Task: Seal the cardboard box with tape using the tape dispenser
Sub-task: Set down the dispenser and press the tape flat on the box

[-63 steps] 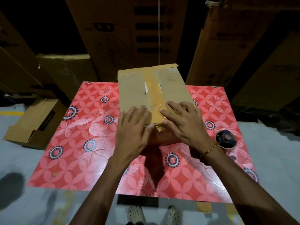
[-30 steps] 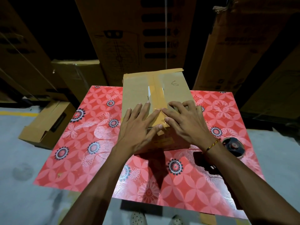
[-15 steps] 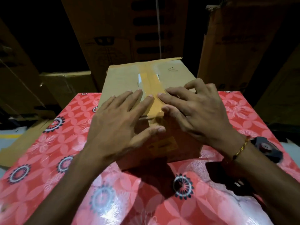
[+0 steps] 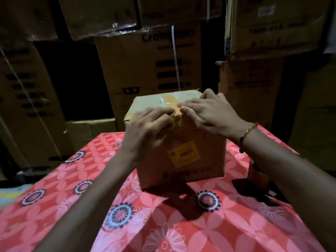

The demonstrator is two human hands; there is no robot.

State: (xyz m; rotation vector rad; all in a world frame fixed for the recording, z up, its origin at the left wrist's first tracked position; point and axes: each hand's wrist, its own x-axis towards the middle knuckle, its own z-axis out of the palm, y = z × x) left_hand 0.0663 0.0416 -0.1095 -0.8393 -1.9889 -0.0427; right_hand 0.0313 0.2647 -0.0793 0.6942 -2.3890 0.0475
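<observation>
A small cardboard box (image 4: pixel 183 160) with a yellow label on its near side stands on the red flowered table (image 4: pixel 127 215). A strip of brown tape (image 4: pixel 171 104) runs along the middle seam of its top and over the near edge. My left hand (image 4: pixel 147 131) lies flat on the box's near top edge, fingers spread, pressing beside the tape. My right hand (image 4: pixel 209 113) presses flat on the top right, fingertips on the tape. The tape dispenser (image 4: pixel 258 180) lies on the table to the right, mostly hidden behind my right forearm.
Tall stacks of large cardboard cartons (image 4: pixel 149 57) stand close behind the table and to both sides in dim light. The table's left edge (image 4: pixel 45 179) drops to the floor.
The camera has dropped lower and closer to the box. Both hands have slid a little along the box top, still pressing on the tape.
</observation>
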